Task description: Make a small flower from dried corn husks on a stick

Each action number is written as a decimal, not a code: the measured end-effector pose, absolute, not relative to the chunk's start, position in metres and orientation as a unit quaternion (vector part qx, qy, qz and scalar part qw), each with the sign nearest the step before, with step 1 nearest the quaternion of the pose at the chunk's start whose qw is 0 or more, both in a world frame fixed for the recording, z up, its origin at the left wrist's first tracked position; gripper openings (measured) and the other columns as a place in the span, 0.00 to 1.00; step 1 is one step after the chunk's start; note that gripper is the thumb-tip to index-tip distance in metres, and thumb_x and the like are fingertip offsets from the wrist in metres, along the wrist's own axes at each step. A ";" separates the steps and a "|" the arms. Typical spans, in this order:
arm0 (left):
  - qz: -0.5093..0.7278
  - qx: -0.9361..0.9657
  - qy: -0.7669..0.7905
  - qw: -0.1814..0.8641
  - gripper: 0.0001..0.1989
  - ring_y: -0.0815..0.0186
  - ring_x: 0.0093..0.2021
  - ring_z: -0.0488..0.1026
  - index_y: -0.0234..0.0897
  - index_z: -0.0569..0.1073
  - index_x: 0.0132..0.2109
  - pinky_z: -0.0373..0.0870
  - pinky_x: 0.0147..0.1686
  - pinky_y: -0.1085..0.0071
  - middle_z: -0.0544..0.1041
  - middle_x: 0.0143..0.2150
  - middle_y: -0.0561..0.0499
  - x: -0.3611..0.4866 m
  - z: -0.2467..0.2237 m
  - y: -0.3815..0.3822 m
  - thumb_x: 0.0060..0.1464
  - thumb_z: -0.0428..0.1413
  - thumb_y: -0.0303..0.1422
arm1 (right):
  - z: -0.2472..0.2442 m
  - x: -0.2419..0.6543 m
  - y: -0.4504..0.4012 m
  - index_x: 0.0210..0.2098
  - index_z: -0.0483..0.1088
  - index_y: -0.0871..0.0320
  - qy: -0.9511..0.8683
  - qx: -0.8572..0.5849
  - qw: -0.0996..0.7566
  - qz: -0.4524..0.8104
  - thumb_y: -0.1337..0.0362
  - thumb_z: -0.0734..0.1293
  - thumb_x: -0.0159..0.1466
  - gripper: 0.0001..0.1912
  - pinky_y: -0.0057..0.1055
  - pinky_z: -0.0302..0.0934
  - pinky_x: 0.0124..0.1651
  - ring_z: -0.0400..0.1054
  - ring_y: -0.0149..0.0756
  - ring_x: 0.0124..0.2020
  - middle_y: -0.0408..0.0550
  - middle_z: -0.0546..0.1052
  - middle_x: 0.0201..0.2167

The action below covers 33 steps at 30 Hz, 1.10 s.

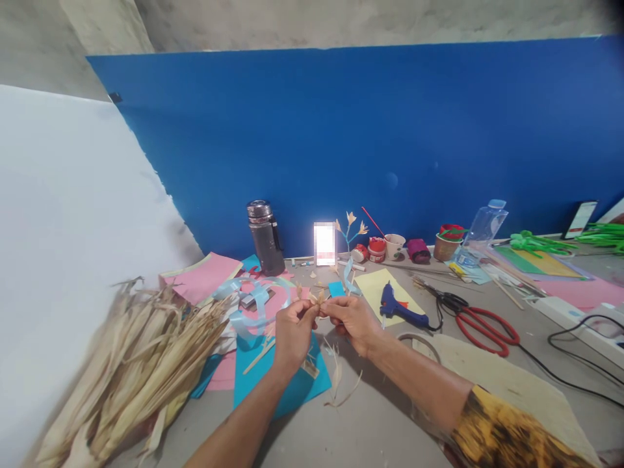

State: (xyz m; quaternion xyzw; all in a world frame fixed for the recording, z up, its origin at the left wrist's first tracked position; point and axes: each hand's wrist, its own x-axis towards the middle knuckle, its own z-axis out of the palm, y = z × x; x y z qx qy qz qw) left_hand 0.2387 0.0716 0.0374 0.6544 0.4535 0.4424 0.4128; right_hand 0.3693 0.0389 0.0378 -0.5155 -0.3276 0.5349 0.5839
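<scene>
Both forearms come up from bottom edge & converge mid-frame, hands meeting just above the table. Left hand point(292, 325): fingers curled in, thumb & forefinger pinched at the tips, knuckles facing up, wrist bent slightly inward. Right hand point(353, 318): same pinch, fingertips pointing left toward the other hand, back of hand up. The 2 sets of fingertips nearly touch. Right arm wears a short patterned sleeve near the elbow; left forearm bare.

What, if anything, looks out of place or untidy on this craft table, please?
Nothing looks damaged or spilled. Stray husk strips lie loose on the table below the left hand and right hand, and blue ribbon sprawls over the pink paper.
</scene>
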 end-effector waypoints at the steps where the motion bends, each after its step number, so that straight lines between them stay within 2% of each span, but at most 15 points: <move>1: 0.440 0.657 0.450 0.414 0.11 0.69 0.20 0.63 0.37 0.74 0.25 0.59 0.23 0.73 0.69 0.19 0.55 0.238 0.037 0.072 0.50 0.55 0.38 | 0.038 0.369 0.039 0.23 0.74 0.60 -0.328 -0.516 0.582 0.536 0.59 0.74 0.44 0.10 0.24 0.41 0.20 0.53 0.25 0.21 0.44 0.71 0.22; 9: 0.449 0.701 0.446 0.329 0.14 0.67 0.24 0.66 0.37 0.71 0.27 0.60 0.27 0.72 0.69 0.21 0.53 0.240 0.029 0.070 0.55 0.51 0.40 | 0.038 0.370 0.039 0.22 0.75 0.60 -0.338 -0.529 0.569 0.531 0.60 0.72 0.45 0.09 0.25 0.41 0.21 0.53 0.25 0.21 0.43 0.70 0.21; 18: 0.416 0.694 0.446 0.383 0.13 0.68 0.21 0.64 0.36 0.71 0.26 0.58 0.23 0.73 0.69 0.19 0.54 0.238 0.037 0.072 0.52 0.53 0.39 | 0.042 0.373 0.038 0.21 0.74 0.61 -0.434 -0.558 0.541 0.456 0.61 0.70 0.50 0.08 0.27 0.44 0.22 0.53 0.26 0.18 0.38 0.64 0.13; 25: 0.420 0.729 0.433 0.323 0.13 0.66 0.26 0.66 0.37 0.70 0.29 0.59 0.27 0.72 0.71 0.24 0.53 0.240 0.025 0.070 0.57 0.50 0.39 | 0.039 0.376 0.041 0.18 0.71 0.59 -0.432 -0.574 0.540 0.439 0.62 0.70 0.52 0.09 0.27 0.46 0.22 0.54 0.26 0.17 0.38 0.64 0.12; 30: 0.419 0.723 0.440 0.329 0.13 0.65 0.27 0.66 0.37 0.69 0.29 0.59 0.29 0.71 0.71 0.25 0.53 0.241 0.021 0.070 0.58 0.50 0.39 | 0.036 0.375 0.042 0.18 0.72 0.59 -0.410 -0.574 0.551 0.446 0.63 0.69 0.52 0.09 0.26 0.48 0.21 0.56 0.26 0.17 0.42 0.70 0.16; 33: 0.409 0.726 0.437 0.337 0.12 0.65 0.27 0.66 0.37 0.69 0.29 0.60 0.29 0.71 0.70 0.24 0.53 0.241 0.024 0.072 0.57 0.50 0.38 | 0.039 0.376 0.041 0.18 0.71 0.58 -0.421 -0.577 0.538 0.448 0.64 0.69 0.51 0.08 0.26 0.46 0.20 0.54 0.25 0.16 0.40 0.68 0.15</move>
